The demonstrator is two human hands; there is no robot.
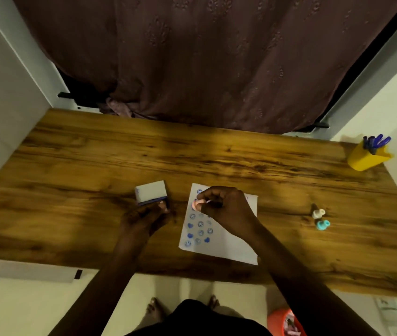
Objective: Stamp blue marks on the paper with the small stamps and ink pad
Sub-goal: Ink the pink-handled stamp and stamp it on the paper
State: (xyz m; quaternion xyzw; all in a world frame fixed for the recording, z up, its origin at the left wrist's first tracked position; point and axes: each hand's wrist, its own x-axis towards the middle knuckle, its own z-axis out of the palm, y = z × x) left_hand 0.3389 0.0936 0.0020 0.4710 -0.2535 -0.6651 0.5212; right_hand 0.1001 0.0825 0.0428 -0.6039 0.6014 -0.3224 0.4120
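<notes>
A white paper [229, 246] lies on the wooden table [192, 158], with several blue stamp marks down its left part. My right hand [224, 209] is over the paper's upper left, shut on a small pink stamp [197, 203] that touches the sheet. The ink pad [151, 192], with its white lid raised, sits left of the paper. My left hand [144, 220] rests at the pad's near edge, holding it in place. Two more small stamps, a cream one [318, 212] and a teal one [322, 224], stand on the table to the right.
A yellow cup of blue pens [367, 157] stands at the table's far right corner. A dark curtain [204, 57] hangs behind the table. An orange bin [283, 322] sits on the floor near my feet.
</notes>
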